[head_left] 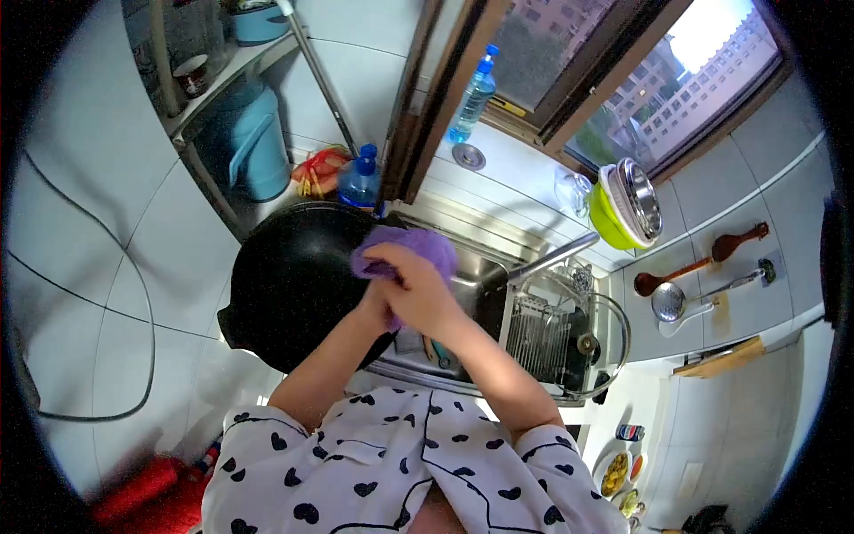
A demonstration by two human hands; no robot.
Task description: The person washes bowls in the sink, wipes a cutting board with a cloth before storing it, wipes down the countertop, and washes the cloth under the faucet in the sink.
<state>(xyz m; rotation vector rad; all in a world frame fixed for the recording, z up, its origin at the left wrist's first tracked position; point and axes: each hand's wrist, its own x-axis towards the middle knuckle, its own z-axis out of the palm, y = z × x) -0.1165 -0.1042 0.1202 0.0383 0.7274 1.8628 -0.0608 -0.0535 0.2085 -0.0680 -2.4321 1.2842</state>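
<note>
A purple cloth is bunched up in front of me, over the left part of the sink. My right hand has its fingers curled around it. Just beneath and to the left, my left hand is closed against the same cloth, its fingers mostly hidden. A large black wok stands left of both hands, its inside facing up, with one short handle at the lower left. The cloth overlaps the wok's right rim in this view; whether they touch I cannot tell.
The steel sink holds a dish rack. A glass lid leans at its right. Blue soap bottles stand behind the wok and on the window ledge. Stacked bowls are on the sill; ladles hang right.
</note>
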